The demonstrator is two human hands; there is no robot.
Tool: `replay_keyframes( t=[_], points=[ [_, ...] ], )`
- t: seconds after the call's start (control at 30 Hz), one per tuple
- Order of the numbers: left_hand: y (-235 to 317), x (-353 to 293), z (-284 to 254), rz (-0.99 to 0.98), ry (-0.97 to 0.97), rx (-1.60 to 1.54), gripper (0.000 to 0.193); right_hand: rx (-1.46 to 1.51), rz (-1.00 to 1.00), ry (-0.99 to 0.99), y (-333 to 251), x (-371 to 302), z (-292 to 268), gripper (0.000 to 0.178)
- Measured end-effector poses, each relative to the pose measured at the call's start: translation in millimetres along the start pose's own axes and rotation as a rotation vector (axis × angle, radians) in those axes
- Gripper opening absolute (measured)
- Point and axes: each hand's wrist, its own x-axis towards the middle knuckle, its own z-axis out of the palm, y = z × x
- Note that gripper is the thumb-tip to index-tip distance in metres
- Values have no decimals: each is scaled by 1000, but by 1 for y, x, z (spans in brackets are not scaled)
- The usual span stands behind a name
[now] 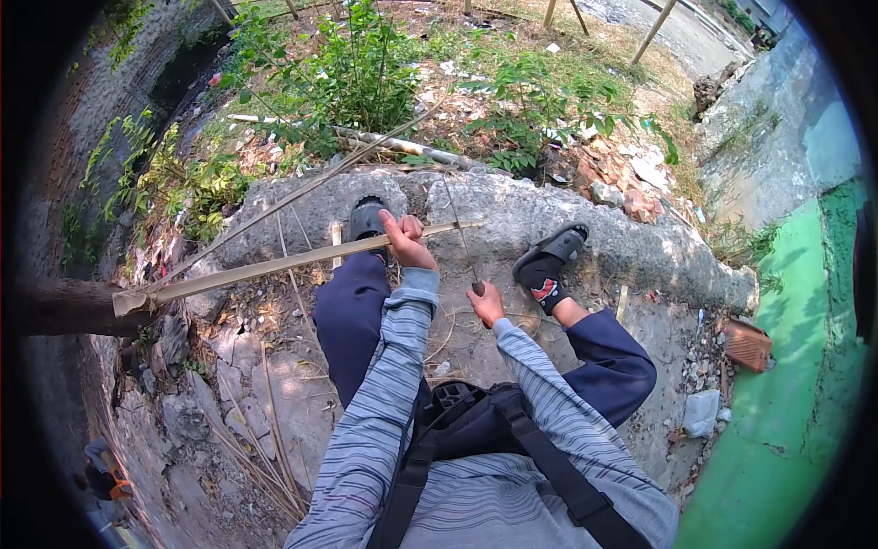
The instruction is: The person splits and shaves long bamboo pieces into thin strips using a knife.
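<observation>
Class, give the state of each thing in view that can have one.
Left hand: closed around pale stalk
Right hand: closed around knife
Pale stalk: held, roughly straight
Knife: bare-bladed, pointing forward
Left shoe: worn
Right shoe: worn
Plants: upright, leafy

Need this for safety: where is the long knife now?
In the head view, the knife is just right of centre, gripped by the right hand and crossing the pale strip near the left hand.
</observation>
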Motion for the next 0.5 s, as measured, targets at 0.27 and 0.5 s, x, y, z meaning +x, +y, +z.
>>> replay_keyframes(
  t=[0.27, 0.5],
  points=[
    [1, -1, 4, -20, -22, 53, 60, 397, 612, -230, 9, 25, -20, 18],
    [-4, -1, 1, -45, -144, 20, 61, 224, 288, -158, -11, 11, -26, 16]
  ],
)
